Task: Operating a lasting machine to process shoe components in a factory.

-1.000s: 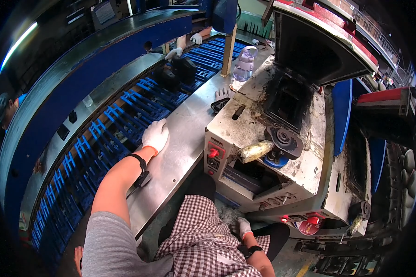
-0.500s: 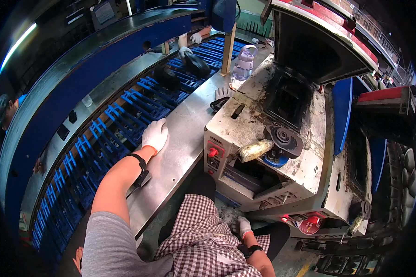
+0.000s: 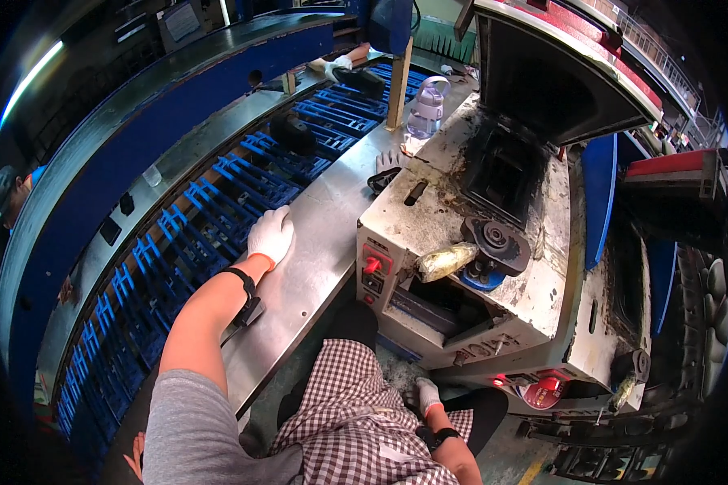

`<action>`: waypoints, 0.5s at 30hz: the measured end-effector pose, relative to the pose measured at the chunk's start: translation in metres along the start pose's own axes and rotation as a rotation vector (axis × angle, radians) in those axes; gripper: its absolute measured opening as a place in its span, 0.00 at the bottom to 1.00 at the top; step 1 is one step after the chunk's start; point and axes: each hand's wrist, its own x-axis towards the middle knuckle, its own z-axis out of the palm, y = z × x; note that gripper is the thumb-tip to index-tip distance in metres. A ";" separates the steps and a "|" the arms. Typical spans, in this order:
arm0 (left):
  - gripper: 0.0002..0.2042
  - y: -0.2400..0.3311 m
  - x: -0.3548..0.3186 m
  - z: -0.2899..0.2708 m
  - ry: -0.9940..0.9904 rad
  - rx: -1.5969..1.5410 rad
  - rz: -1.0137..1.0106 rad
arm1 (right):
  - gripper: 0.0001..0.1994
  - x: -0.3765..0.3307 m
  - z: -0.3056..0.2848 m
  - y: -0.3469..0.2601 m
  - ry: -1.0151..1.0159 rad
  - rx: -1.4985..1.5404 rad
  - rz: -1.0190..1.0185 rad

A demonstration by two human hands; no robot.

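My left hand (image 3: 271, 235), in a white knit glove, lies flat with nothing in it on the edge of the bare metal table (image 3: 325, 212), beside the blue slatted conveyor (image 3: 210, 190). Low beside my lap, my right hand (image 3: 429, 396) wears a similar glove. It rests near my dark-trousered knee, and its fingers are too hidden to judge. To the right stands a worn, off-white machine (image 3: 429, 210) with its dark lid (image 3: 554, 77) raised. A yellowish wrapped handle (image 3: 447, 262) juts from a dark metal clamp plate (image 3: 497, 246) on its front.
A clear lilac bottle (image 3: 426, 111) and a grey-white glove (image 3: 390, 162) are by the machine. On the conveyor sits a dark, rounded piece (image 3: 293, 132). At its far end, a co-worker's gloved hands (image 3: 337, 66) touch another dark piece (image 3: 361, 82). A second machine (image 3: 611, 323) stands at right.
At the conveyor's far end, the co-worker's hands and the dark piece with them have shifted farther away and to the right. My own hands stay in place.
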 end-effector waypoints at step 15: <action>0.18 -0.004 0.002 0.003 -0.012 0.007 -0.005 | 0.12 0.007 -0.004 0.005 -0.026 -0.002 -0.007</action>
